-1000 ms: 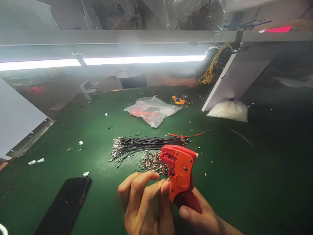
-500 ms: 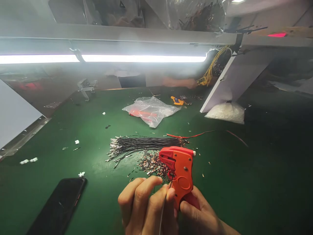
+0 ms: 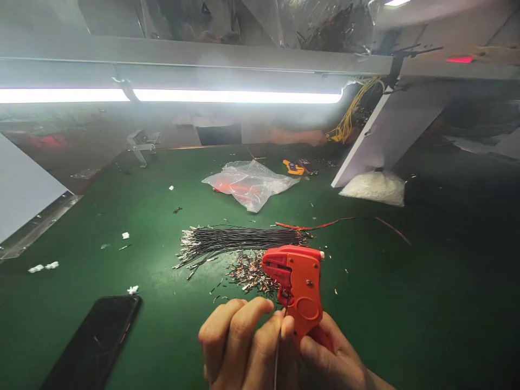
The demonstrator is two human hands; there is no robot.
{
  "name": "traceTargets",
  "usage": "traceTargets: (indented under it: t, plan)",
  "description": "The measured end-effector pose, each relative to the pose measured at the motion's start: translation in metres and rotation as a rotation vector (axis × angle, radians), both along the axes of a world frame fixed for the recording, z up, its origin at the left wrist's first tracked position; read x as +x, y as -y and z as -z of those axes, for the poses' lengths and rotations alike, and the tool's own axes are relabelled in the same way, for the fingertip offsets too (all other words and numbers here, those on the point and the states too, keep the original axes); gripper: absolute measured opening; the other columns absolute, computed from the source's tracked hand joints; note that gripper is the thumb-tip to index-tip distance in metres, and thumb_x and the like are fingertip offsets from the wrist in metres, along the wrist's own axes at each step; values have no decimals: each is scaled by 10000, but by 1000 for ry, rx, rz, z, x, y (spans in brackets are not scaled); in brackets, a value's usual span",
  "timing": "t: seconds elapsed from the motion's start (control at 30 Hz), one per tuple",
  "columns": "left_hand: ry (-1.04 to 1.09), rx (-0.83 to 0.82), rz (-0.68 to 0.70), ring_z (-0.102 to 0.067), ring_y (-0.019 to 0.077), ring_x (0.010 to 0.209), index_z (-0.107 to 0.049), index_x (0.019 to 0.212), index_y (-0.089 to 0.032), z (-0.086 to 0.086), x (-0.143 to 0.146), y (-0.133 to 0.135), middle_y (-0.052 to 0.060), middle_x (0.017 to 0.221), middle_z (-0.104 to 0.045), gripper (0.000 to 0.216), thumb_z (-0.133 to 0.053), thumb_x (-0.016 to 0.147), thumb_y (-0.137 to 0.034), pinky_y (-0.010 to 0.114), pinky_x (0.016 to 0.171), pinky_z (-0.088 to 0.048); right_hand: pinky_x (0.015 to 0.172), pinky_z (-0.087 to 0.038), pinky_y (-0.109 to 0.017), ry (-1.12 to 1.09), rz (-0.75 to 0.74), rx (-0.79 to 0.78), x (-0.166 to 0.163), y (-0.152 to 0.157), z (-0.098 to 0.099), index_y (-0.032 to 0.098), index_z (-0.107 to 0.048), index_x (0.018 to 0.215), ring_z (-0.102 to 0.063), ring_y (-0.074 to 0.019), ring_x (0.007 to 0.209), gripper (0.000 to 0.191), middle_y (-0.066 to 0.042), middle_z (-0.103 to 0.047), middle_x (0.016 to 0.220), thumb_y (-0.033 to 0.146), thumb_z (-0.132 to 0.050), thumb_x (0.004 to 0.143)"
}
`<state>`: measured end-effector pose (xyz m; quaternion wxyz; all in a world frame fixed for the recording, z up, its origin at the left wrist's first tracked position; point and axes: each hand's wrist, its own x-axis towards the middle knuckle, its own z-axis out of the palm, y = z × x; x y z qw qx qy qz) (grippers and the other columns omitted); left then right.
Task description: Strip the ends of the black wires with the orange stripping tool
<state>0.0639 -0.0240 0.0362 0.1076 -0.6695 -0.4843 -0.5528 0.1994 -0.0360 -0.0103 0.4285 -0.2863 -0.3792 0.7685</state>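
Observation:
In my right hand point(image 3: 339, 360) is a red and orange wire stripper point(image 3: 303, 287), upright, its jaws facing left; my fingers wrap its handle. My left hand point(image 3: 244, 341), just left of the tool, pinches a thin dark wire point(image 3: 277, 357) between thumb and forefinger. The wire's upper end reaches the small red cutter part below the stripper's jaws; whether it lies inside that part I cannot tell. Behind the tool lies a bundle of black wires point(image 3: 244, 238) with metal terminals at the left ends. A heap of short wire scraps point(image 3: 249, 272) sits in front of the bundle.
A black phone point(image 3: 91, 341) lies front left on the green table point(image 3: 406, 303). Farther back are a clear plastic bag point(image 3: 260, 184) with something red in it, a yellow tool point(image 3: 293, 167) and a bag of pale pieces point(image 3: 374, 188). A red strip point(image 3: 309, 227) trails right of the bundle.
My left hand has shifted slightly right, closer to the stripper, with the wire still pinched. The stripper has stayed almost in place, and the view has moved a little.

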Motion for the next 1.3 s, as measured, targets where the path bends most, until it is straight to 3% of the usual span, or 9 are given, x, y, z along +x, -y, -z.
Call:
traceTargets:
  t: [0.1, 0.23, 0.37, 0.53, 0.73, 0.87, 1.03, 1.13, 1.3]
  plan:
    - [-29, 33, 28, -578, 197, 826, -671, 732, -201, 4, -3, -3, 19, 725, -708, 116, -705, 798, -111, 329, 788, -440, 687, -529, -407, 7, 23, -25, 3, 1, 1, 187, -635, 947, -604, -192, 585, 416, -20, -576, 678, 586, -677, 839]
    - [-102, 86, 48, -576, 194, 821, -669, 741, -202, 6, -5, -6, 21, 725, -703, 112, -715, 777, -105, 312, 769, -440, 592, -496, -338, -5, 15, -25, 2, 0, 1, 178, -626, 901, -580, -163, 527, 442, -16, -595, 632, 611, -680, 830]
    - [-49, -10, 17, -554, 212, 856, -645, 737, -209, 4, -5, -7, 35, 753, -691, 127, -683, 817, -117, 326, 765, -431, 547, -463, -298, -43, 28, -63, -1, 0, 2, 185, -624, 876, -564, -146, 505, 453, -12, -607, 620, 630, -683, 817]
    - [27, -77, 171, -543, 196, 839, -634, 747, -219, 5, -7, -13, 28, 800, -660, 161, -651, 817, -75, 314, 777, -433, 598, -459, -285, -21, 147, -106, -3, 3, 4, 184, -631, 869, -572, -135, 569, 420, -3, -615, 665, 590, -718, 812]
    - [265, -208, 196, -541, 185, 788, -593, 687, -215, 13, -1, -19, 15, 755, -623, 192, -615, 847, -111, 320, 746, -420, 471, -367, -196, 10, 91, -111, -5, -5, 10, 171, -547, 810, -452, -71, 453, 524, 51, -526, 531, 684, -653, 811]
    - [268, -204, 204, -537, 195, 804, -622, 708, -223, 19, -3, -23, 13, 767, -635, 160, -630, 842, -136, 330, 764, -409, 432, -327, -167, 39, 82, -85, -9, -13, 14, 171, -533, 788, -411, -46, 402, 561, 59, -530, 495, 718, -656, 782]
    - [237, -197, 208, -524, 189, 818, -623, 711, -230, 25, -7, -29, 5, 776, -638, 157, -650, 839, -143, 312, 777, -393, 329, -202, -172, 57, 88, -40, -12, -19, 24, 180, -527, 750, -282, -37, 314, 623, 109, -409, 407, 787, -657, 704]
    - [251, -203, 221, -521, 190, 806, -624, 704, -234, 25, -8, -31, 2, 760, -636, 159, -645, 839, -152, 310, 778, -387, 369, -233, -174, 51, 85, -56, -9, -19, 24, 183, -525, 826, -329, -50, 343, 565, 107, -436, 447, 726, -667, 762]
    - [321, -228, 207, -527, 197, 798, -648, 716, -253, 23, -7, -31, -2, 776, -637, 134, -664, 820, -171, 315, 773, -383, 585, -378, -232, -69, 13, -33, -8, -18, 14, 143, -579, 828, -516, -107, 592, 541, -7, -581, 675, 674, -679, 793]
